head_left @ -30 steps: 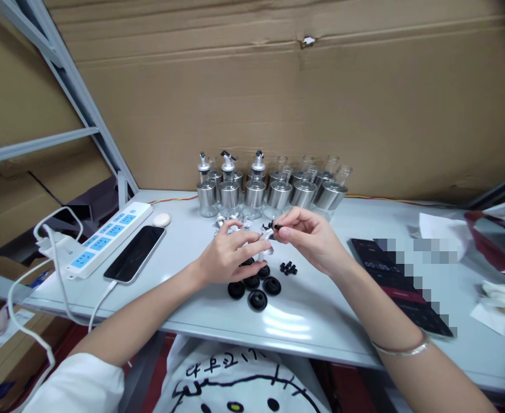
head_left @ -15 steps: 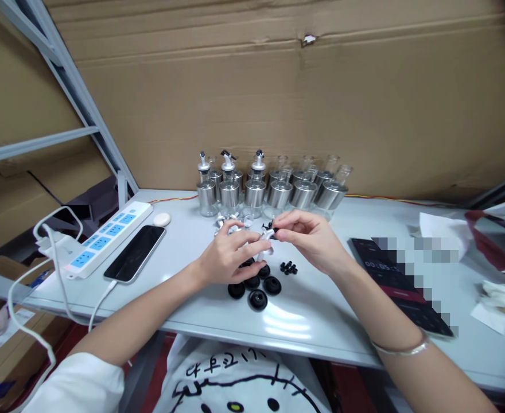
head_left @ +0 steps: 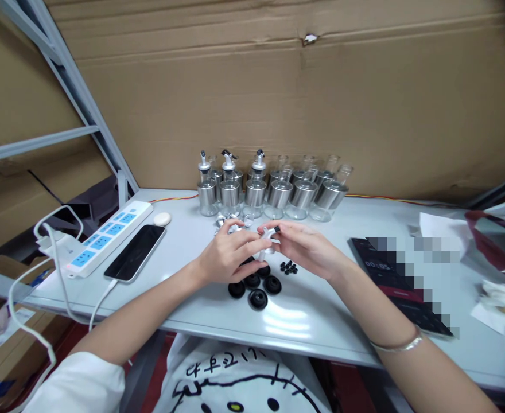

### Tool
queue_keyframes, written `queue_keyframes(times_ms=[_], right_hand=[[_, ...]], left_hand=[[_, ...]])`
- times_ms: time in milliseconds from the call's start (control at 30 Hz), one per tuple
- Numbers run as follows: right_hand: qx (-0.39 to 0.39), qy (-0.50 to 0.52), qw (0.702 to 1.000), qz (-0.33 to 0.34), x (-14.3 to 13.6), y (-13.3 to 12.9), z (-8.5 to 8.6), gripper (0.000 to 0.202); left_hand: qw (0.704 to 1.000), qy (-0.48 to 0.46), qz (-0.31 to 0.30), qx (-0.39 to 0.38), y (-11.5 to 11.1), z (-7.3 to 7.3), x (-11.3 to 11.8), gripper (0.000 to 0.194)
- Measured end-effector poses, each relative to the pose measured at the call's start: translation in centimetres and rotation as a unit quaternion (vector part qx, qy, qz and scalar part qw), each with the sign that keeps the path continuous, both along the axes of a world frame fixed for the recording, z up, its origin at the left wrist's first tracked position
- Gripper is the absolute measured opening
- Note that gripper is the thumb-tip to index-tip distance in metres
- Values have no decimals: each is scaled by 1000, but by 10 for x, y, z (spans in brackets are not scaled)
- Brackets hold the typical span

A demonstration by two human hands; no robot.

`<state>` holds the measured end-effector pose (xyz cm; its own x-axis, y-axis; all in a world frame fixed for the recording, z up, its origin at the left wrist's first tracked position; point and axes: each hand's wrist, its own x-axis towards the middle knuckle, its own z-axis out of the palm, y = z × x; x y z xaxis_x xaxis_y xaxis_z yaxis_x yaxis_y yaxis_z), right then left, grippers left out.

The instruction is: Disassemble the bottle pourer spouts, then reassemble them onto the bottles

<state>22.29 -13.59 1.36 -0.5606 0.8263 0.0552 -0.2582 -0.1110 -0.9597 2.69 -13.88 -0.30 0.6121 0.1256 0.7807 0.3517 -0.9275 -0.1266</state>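
My left hand (head_left: 229, 254) pinches a pale bottle pourer spout (head_left: 266, 242) above the table. A small black piece (head_left: 277, 229) shows at the spout's upper right end. The fingers of my right hand (head_left: 306, 244) close around that same spout from the right, and its fingertips are partly hidden. Below my left hand lie several round black stoppers (head_left: 258, 299). A cluster of tiny black parts (head_left: 289, 268) sits below my right hand. Behind my left fingers, several loose pale spouts (head_left: 230, 221) are partly covered.
Rows of glass-and-steel bottles (head_left: 280, 194) stand at the back, the front left ones with pourers (head_left: 228, 162). On the left are a power strip (head_left: 101, 241), a charging phone (head_left: 135, 253) and a white round case (head_left: 162, 219). A larger phone or tablet (head_left: 390, 281) and papers (head_left: 444, 232) lie right.
My right hand has turned and its fingers have shifted from pinching at the black tip to wrapping beside the spout. My left hand stays in place with the spout.
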Motion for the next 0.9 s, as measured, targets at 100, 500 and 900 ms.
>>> queue_keyframes(times_ms=[100, 500, 900], right_hand=[[-5, 1, 1000, 4, 1, 1, -1, 24], [61, -40, 997, -28, -2, -1, -1, 23], [39, -20, 986, -162, -2, 6, -3, 21]], left_hand=[[1000, 2, -3, 0, 0, 0, 1, 33], [1000, 0, 11, 3, 3, -2, 0, 28], [971, 105, 86, -194, 5, 3, -7, 29]])
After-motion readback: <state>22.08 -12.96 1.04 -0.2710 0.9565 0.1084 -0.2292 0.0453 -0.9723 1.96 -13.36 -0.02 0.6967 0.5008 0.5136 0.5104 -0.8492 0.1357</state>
